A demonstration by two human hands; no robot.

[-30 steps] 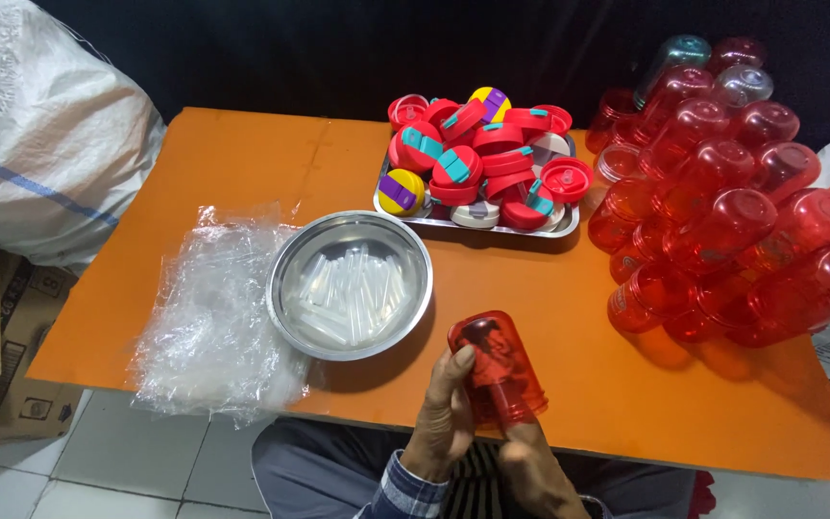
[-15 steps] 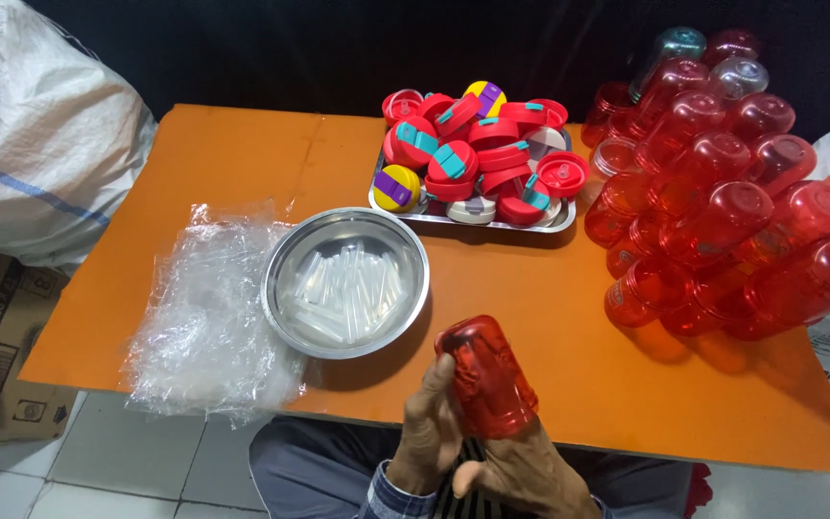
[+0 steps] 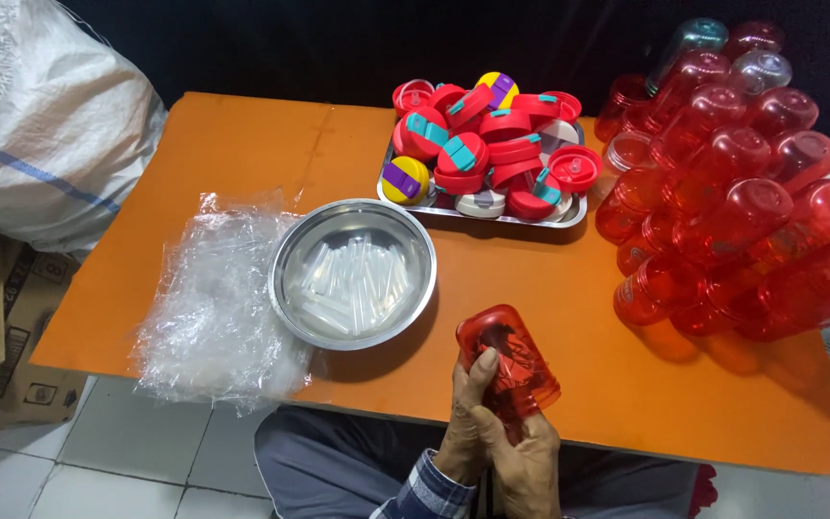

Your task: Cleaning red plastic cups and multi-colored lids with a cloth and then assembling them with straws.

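Both your hands, left hand (image 3: 468,423) and right hand (image 3: 528,459), are wrapped around the red bottle (image 3: 509,358) near the bowl (image 3: 353,274). Probably light, stiff, slick plastic; grip the body, not the rim.

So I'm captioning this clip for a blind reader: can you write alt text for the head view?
Both hands, left hand and right hand, hold a red translucent bottle over the near edge of an orange table. Beyond lie a steel bowl of clear tubes, a tray of coloured caps and a pile of red bottles.
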